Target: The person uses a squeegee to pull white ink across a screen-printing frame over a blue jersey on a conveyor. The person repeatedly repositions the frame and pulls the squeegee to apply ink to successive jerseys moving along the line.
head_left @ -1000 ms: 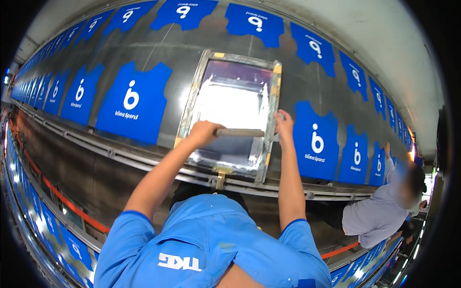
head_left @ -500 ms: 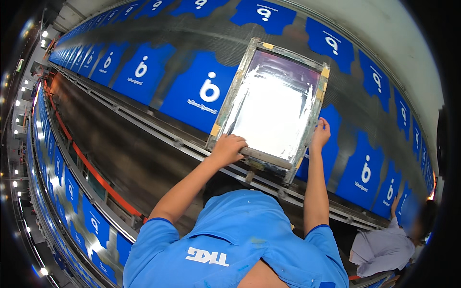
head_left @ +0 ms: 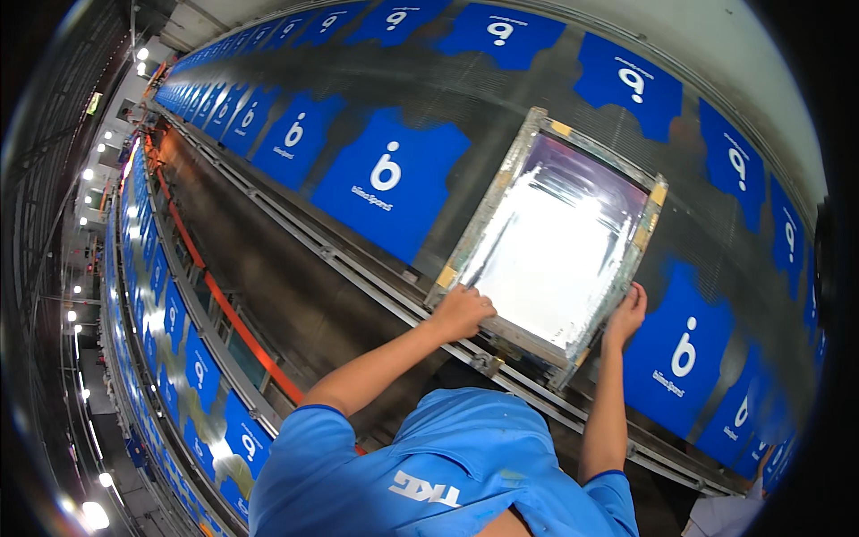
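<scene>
A screen printing frame (head_left: 528, 161) lies on the long dark table, tilted a little clockwise in the view. White ink spreads over most of its mesh (head_left: 564, 259), with a purple tint toward the far end. Curled over the near left corner of the frame is my left hand (head_left: 461, 313), its fingers closed on the rail. On the right rail, close to the near end, my right hand (head_left: 628, 313) grips with bent fingers. To the left lies a blue fabric panel (head_left: 403, 215) with a white print; another blue panel (head_left: 671, 376) lies to the right. Whatever is under the frame is hidden.
Two rows of printed blue panels (head_left: 631, 76) run along the table. A metal rail (head_left: 358, 277) borders its near edge. Behind on the left, beyond an orange bar (head_left: 215, 286), stands another table with blue panels (head_left: 201, 367). A person's pale sleeve (head_left: 725, 516) shows at lower right.
The frame has shifted right along the table, off the left panel's edge and over the spot beside it, with both hands on it. The other person has mostly left the view.
</scene>
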`<state>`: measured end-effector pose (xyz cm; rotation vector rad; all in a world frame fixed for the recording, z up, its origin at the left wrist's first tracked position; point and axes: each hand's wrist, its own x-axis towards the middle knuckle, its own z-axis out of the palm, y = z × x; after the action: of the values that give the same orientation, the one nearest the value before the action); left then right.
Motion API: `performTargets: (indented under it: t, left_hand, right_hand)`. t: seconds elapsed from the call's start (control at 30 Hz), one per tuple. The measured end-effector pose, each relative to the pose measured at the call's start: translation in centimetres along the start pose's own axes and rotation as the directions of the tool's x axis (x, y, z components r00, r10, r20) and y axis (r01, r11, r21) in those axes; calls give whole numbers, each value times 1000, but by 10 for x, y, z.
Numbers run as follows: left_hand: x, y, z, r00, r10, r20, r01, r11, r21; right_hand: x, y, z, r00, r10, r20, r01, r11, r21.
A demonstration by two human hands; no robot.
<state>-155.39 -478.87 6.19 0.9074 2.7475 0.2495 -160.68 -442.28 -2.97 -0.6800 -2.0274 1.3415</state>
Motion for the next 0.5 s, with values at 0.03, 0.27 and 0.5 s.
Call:
performTargets:
  t: [0.03,0.27,0.5]
  left_hand:
    - [-4,-4,5,999,8,52,-8,1000,-15]
    - [46,-12,-22,997,45,-62,-54,988,-144]
    - [215,-85,-56,996,60,-66,-70,983,-170]
  right_hand:
    - [0,5,-1,988,143,62,-143,990,-8]
    - [6,24,-6,987,140,74,-126,979,-160]
    - [54,-55,-33,892,-7,453,356,627,-692]
